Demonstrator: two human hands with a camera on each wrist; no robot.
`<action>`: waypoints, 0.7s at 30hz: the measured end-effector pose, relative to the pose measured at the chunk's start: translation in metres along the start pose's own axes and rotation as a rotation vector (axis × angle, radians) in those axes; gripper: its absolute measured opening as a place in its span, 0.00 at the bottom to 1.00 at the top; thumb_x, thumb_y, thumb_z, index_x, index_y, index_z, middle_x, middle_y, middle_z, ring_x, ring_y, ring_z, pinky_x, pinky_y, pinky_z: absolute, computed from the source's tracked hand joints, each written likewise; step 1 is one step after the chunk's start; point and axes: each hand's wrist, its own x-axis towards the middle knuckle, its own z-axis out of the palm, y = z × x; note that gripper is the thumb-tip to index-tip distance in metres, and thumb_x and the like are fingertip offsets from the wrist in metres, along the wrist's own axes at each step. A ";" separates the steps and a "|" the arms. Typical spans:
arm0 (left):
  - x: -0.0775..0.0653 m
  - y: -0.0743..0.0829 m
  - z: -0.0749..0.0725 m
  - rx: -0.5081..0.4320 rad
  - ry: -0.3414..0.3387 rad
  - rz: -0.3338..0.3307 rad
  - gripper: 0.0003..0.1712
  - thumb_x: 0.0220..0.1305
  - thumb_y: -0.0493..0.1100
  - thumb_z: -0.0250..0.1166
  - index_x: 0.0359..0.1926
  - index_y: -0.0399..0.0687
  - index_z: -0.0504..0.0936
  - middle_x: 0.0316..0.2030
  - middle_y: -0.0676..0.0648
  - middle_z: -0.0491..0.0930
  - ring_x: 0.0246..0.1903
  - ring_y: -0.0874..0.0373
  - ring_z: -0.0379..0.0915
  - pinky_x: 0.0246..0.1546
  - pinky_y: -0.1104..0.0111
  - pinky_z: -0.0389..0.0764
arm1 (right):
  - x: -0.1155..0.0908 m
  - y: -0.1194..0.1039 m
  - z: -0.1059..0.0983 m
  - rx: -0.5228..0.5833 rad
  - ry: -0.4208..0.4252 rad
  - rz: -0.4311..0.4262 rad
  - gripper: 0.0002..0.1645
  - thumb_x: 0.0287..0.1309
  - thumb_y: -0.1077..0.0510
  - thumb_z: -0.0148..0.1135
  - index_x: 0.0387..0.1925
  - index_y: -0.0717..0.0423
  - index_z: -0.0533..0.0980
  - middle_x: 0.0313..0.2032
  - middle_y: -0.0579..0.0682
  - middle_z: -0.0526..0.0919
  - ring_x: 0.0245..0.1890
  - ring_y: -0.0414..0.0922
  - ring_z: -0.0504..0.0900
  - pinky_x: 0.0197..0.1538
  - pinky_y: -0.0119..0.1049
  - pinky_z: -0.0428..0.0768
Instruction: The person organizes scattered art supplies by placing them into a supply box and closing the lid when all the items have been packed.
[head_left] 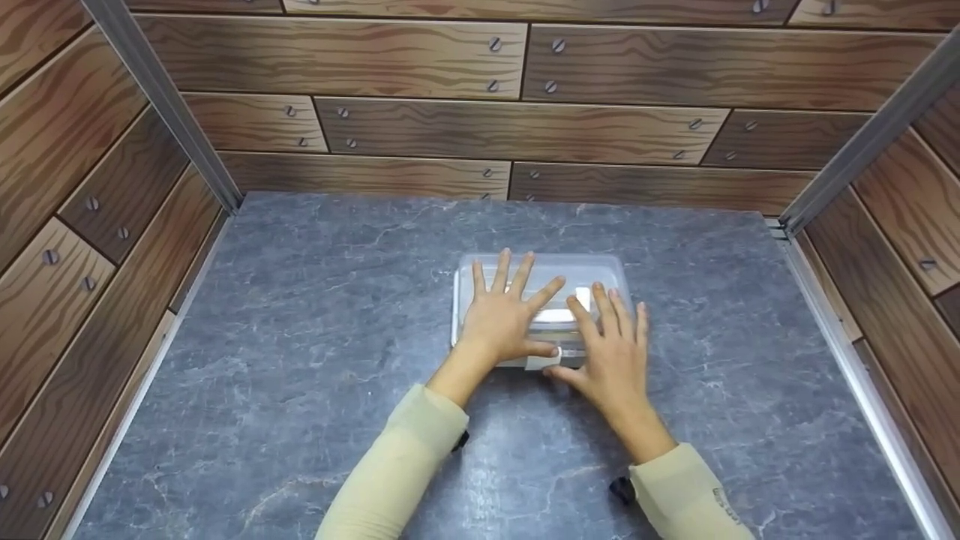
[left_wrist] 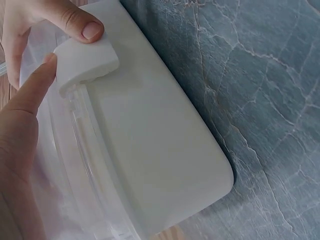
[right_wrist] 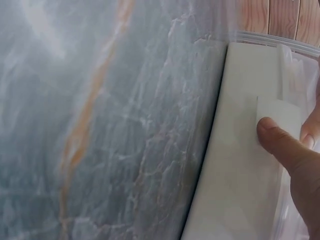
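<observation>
A plastic box with a white body [left_wrist: 155,135] and a clear lid [head_left: 574,266] sits on the tabletop. At the middle of its front is a white latch [left_wrist: 86,62], tilted outward from the box's wall in the left wrist view. My left hand [head_left: 499,322] lies over the lid's left part with fingers spread, its thumb touching the latch's side. Spread over the right part is my right hand [head_left: 616,356], its thumb [right_wrist: 272,127] pressing on the latch's face. The lid's contents cannot be made out under the hands.
A grey-blue marbled tabletop [head_left: 315,315] surrounds the box. Wood-plank panels [head_left: 420,127] rise at the back and both sides, with metal posts [head_left: 161,105] at the rear corners. A metal rail [head_left: 862,382] runs down the right edge.
</observation>
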 end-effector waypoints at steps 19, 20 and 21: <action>-0.002 0.000 0.000 -0.001 0.009 0.000 0.63 0.44 0.89 0.52 0.78 0.82 0.36 0.80 0.42 0.36 0.77 0.34 0.30 0.68 0.28 0.38 | -0.002 -0.003 0.006 -0.039 0.091 -0.019 0.68 0.15 0.27 0.82 0.66 0.45 0.71 0.74 0.59 0.61 0.73 0.60 0.59 0.73 0.64 0.54; -0.002 0.000 0.000 -0.001 0.012 0.001 0.63 0.44 0.89 0.52 0.78 0.81 0.36 0.80 0.42 0.36 0.77 0.34 0.30 0.68 0.28 0.38 | -0.001 -0.003 0.006 -0.039 0.092 -0.019 0.68 0.15 0.27 0.82 0.66 0.45 0.71 0.74 0.58 0.61 0.73 0.60 0.59 0.73 0.64 0.54; -0.002 0.000 0.000 0.001 0.014 0.001 0.63 0.44 0.89 0.51 0.78 0.82 0.36 0.80 0.42 0.36 0.77 0.34 0.30 0.68 0.28 0.38 | -0.001 -0.003 0.006 -0.038 0.092 -0.017 0.68 0.15 0.27 0.82 0.66 0.45 0.71 0.74 0.58 0.61 0.73 0.60 0.59 0.73 0.64 0.53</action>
